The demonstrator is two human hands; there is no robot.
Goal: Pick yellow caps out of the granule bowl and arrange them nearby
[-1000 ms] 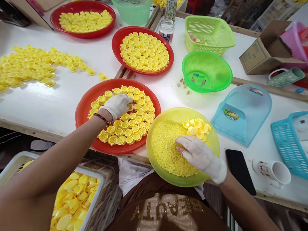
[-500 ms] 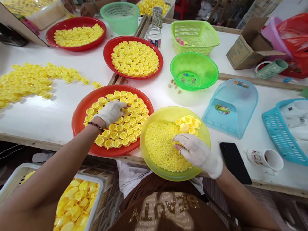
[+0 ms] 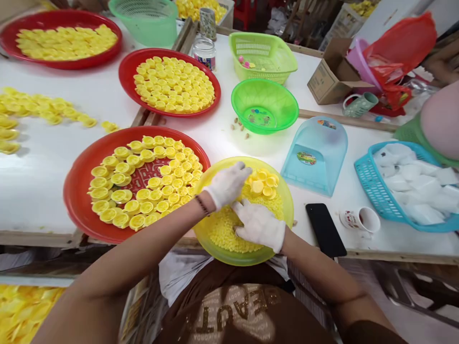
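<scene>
My left hand (image 3: 231, 184), in a white glove, is over the yellow basin (image 3: 206, 239), fingers stretched toward a small heap of yellow plastic cup-shaped pieces (image 3: 257, 186); no piece shows in it. My right hand (image 3: 261, 223), gloved too, rests on the small yellow pellets (image 3: 225, 239) in that basin. Its thumb and fingers are apart, the tips partly sunk among the pellets. Left of the basin is a red tray (image 3: 77, 200) with many yellow cup pieces (image 3: 122, 196) set face up around a bare patch of its patterned bottom.
Beyond lie another red tray (image 3: 125, 79) of yellow pieces, a green bowl (image 3: 265, 119) and a lime basket (image 3: 265, 52). To the right are a blue scoop tray (image 3: 315, 162), a black phone (image 3: 325, 229), a mug (image 3: 360, 220) and a blue basket (image 3: 380, 191) of white blocks.
My left hand has gone from the red tray rightward to the yellow basin. My right hand stays over the pellets, now closer to the left one. The view has shifted right.
</scene>
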